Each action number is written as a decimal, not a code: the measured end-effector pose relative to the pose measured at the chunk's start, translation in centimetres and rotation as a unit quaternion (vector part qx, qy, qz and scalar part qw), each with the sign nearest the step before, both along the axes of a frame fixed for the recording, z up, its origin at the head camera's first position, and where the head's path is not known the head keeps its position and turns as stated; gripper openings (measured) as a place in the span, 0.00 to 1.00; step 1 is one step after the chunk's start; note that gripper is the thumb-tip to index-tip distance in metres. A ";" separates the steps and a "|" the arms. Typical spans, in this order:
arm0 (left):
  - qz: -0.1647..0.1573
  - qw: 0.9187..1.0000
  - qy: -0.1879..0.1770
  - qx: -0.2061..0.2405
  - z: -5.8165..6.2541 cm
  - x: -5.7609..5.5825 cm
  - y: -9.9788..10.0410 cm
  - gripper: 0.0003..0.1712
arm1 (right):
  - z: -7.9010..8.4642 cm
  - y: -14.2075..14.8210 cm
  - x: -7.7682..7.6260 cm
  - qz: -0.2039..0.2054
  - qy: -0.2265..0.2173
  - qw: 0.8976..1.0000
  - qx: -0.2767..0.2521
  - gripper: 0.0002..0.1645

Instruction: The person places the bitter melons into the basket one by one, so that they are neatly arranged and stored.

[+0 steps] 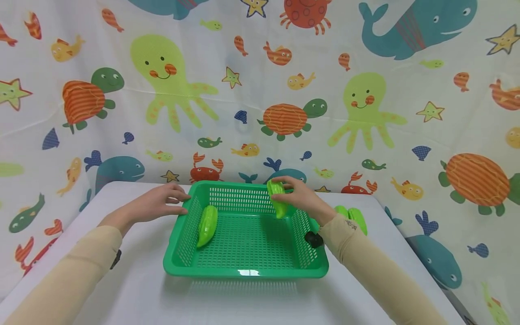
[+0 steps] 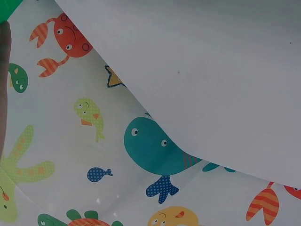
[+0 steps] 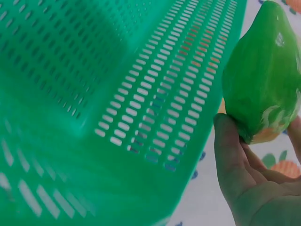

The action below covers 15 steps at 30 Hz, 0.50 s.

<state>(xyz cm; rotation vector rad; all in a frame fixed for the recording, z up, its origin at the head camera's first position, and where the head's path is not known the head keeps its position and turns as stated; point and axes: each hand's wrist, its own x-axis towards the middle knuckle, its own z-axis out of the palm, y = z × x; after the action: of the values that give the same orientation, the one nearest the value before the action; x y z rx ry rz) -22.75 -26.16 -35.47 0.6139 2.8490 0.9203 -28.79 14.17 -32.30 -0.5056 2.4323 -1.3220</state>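
Observation:
My right hand (image 1: 298, 196) pinches a bright green, tapered toy vegetable (image 1: 278, 198) above the far right part of a green plastic basket (image 1: 243, 272). In the right wrist view, thumb and fingers hold the blunt end of this smooth vegetable (image 3: 263, 70), its narrow tip pointing up, beside the basket wall (image 3: 155, 94). At the basket's left rim, my left hand (image 1: 156, 203) has its fingers loosely bent, with the fingertips at the rim. Only a finger (image 2: 3, 84) shows in the left wrist view, by a green corner. A similar green vegetable (image 1: 208, 226) lies inside, along the left wall.
Right of the basket, two more green vegetables (image 1: 357, 220) lie on the white table (image 1: 138, 271), partly hidden by my right forearm. A cloth printed with sea animals (image 1: 252, 67) hangs behind and around the table.

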 end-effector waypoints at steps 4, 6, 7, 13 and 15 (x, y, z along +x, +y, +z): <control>-0.011 1.000 -0.006 -0.005 0.3 -0.2 0.4 0.27 | -0.3 -1.5 0.1 0.011 -0.011 1.000 -0.010 0.32; -0.015 1.000 -0.008 -0.004 0.3 -0.4 0.6 0.26 | -0.5 -2.3 0.1 0.019 -0.012 1.000 -0.011 0.32; -0.014 1.000 -0.008 -0.003 0.2 -0.4 0.8 0.26 | -0.6 -2.7 0.1 0.024 -0.010 1.000 -0.010 0.32; 0.000 1.000 -0.012 0.010 0.0 0.0 0.6 0.29 | -1.7 -5.2 0.5 0.041 -0.023 0.999 -0.007 0.31; 0.004 1.000 -0.009 0.004 0.2 0.2 0.4 0.30 | -2.1 -6.1 0.6 0.044 -0.022 0.999 0.002 0.30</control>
<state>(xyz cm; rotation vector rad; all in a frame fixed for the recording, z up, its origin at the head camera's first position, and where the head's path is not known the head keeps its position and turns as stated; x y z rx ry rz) -22.57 -25.74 -35.27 0.5930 2.8345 0.9340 -28.22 8.08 -34.42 -0.5701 2.3485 -1.2779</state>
